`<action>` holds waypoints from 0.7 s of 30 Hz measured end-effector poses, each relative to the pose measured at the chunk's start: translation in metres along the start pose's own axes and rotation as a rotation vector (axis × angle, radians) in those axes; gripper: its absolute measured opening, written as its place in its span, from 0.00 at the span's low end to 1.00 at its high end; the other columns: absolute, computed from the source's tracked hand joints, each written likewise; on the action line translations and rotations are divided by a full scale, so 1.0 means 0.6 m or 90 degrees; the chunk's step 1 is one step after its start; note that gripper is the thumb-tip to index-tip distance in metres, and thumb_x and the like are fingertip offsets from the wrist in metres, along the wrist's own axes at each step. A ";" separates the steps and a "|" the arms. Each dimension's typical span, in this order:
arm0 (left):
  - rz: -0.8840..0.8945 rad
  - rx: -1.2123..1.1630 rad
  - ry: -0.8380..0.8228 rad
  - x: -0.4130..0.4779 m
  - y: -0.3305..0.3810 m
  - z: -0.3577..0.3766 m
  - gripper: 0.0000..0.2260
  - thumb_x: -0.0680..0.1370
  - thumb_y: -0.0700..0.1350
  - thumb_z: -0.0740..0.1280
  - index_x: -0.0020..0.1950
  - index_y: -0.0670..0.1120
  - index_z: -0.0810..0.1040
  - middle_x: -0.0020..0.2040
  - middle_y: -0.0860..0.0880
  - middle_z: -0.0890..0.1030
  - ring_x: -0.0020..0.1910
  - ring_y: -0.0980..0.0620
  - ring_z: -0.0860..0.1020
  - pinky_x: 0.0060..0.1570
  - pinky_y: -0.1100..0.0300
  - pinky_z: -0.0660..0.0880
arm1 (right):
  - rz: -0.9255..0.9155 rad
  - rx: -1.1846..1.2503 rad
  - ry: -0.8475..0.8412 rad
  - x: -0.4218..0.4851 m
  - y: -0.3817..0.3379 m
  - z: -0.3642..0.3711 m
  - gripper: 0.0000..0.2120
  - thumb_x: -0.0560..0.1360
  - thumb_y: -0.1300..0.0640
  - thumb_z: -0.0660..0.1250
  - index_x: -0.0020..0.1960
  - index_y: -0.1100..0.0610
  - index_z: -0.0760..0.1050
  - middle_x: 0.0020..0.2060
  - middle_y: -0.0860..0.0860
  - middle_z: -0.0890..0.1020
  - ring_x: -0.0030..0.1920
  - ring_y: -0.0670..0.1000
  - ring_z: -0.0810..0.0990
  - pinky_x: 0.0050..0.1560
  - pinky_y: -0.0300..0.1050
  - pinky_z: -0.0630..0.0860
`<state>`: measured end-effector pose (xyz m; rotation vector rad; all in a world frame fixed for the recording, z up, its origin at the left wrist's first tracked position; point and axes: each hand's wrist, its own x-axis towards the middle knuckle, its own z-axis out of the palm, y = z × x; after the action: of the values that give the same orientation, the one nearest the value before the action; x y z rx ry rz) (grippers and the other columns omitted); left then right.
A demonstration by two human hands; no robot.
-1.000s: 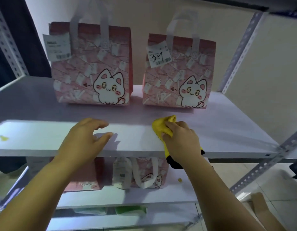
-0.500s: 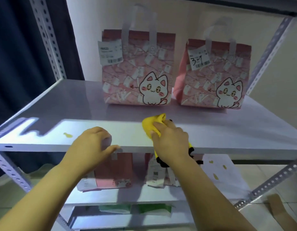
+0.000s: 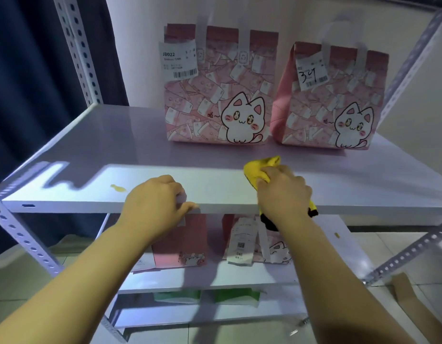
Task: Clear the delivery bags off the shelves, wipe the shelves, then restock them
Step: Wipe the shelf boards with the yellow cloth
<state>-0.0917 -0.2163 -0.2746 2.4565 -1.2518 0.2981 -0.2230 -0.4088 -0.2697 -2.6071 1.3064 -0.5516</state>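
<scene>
Yellow cloth [image 3: 260, 167], soft and bunched, is clenched in the right hand [image 3: 284, 192], which presses it onto the top shelf [image 3: 66, 192] just behind the front edge. A dark-trimmed corner of it hangs over that edge. The left hand [image 3: 155, 204] grasps the front edge beside it, fingers curled on top and thumb along the lip, apparently as a brace. A small yellow smear [image 3: 118, 188] lies on the board left of that hand, apart from the cloth. At the back of the shelf, near the wall, two pink cat-print delivery bags stand upright and close together. The left bag [image 3: 220, 95] carries a printed label marked JB022; the right bag [image 3: 334, 100] carries a hand-numbered label. The bags look soft-walled and probably light, though their contents are hidden. Take each by both pale handle loops at the top, support the base if it sags, and avoid pulling on the labels. The glossy board should let them slide easily.
</scene>
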 end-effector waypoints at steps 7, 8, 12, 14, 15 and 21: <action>-0.005 -0.004 0.005 -0.004 0.004 0.004 0.16 0.73 0.61 0.64 0.47 0.48 0.79 0.47 0.50 0.77 0.48 0.47 0.75 0.41 0.56 0.70 | -0.265 0.041 -0.062 -0.046 -0.081 0.023 0.18 0.77 0.47 0.57 0.66 0.44 0.70 0.70 0.47 0.67 0.61 0.58 0.69 0.58 0.52 0.62; -0.004 0.000 0.006 -0.005 0.005 0.005 0.16 0.73 0.60 0.64 0.47 0.48 0.79 0.47 0.50 0.77 0.48 0.47 0.75 0.41 0.57 0.69 | -0.275 0.072 -0.079 -0.043 -0.066 0.014 0.18 0.77 0.46 0.58 0.66 0.43 0.70 0.70 0.46 0.68 0.63 0.57 0.68 0.60 0.52 0.62; -0.003 -0.004 0.019 -0.009 0.005 0.003 0.15 0.74 0.59 0.64 0.47 0.47 0.78 0.46 0.50 0.76 0.46 0.47 0.75 0.38 0.59 0.64 | -0.176 0.102 -0.063 -0.020 0.015 -0.011 0.17 0.77 0.47 0.59 0.65 0.43 0.72 0.69 0.47 0.69 0.64 0.57 0.69 0.61 0.52 0.65; -0.006 0.003 0.023 -0.012 0.007 0.005 0.15 0.75 0.58 0.64 0.48 0.47 0.77 0.46 0.50 0.76 0.46 0.48 0.74 0.38 0.60 0.63 | -0.098 0.062 -0.037 -0.011 0.034 -0.013 0.17 0.78 0.48 0.58 0.66 0.45 0.70 0.69 0.49 0.68 0.62 0.60 0.69 0.60 0.54 0.65; -0.011 0.003 0.027 -0.013 0.009 0.006 0.15 0.75 0.58 0.64 0.48 0.47 0.77 0.47 0.50 0.76 0.47 0.48 0.74 0.38 0.60 0.62 | -0.076 0.043 -0.025 -0.009 0.033 -0.008 0.17 0.78 0.48 0.58 0.66 0.46 0.70 0.69 0.50 0.69 0.60 0.61 0.69 0.58 0.54 0.65; -0.025 -0.031 0.000 -0.019 0.018 0.001 0.14 0.76 0.54 0.63 0.54 0.45 0.78 0.57 0.50 0.76 0.55 0.49 0.73 0.51 0.58 0.70 | -0.138 0.019 -0.036 -0.021 -0.048 0.020 0.18 0.77 0.47 0.56 0.66 0.46 0.68 0.69 0.49 0.67 0.57 0.60 0.68 0.53 0.53 0.63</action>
<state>-0.1071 -0.2137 -0.2765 2.4356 -1.1957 0.2541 -0.2040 -0.3815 -0.2750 -2.7361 0.9980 -0.5192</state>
